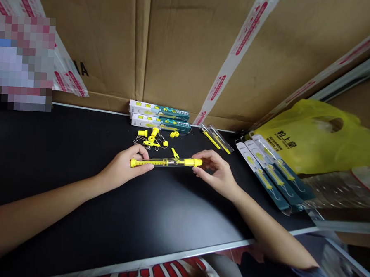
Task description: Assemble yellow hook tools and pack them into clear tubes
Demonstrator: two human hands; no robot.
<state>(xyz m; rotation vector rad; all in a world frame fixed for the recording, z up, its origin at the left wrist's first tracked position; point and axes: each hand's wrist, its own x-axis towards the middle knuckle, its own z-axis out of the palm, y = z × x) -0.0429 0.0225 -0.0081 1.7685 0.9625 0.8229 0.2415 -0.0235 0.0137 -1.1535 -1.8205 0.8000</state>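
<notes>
Head view, left hand (126,162): its grip clasped the clear tube (168,162) at its scaled end.
Right hand (218,172): its grip pinched the yellow cap (192,162).
Clear tube: was held crosswise over the tabletop (131,218).
Yellow fittings (154,131): lay just beyond, near two boxes (161,122).

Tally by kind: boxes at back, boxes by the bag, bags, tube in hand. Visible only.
White-and-teal cardboard boxes at back: 2
Blue-teal printed boxes by the bag: 3
Yellow plastic bag: 1
Clear plastic tube with yellow ends: 1
Total: 7
</notes>
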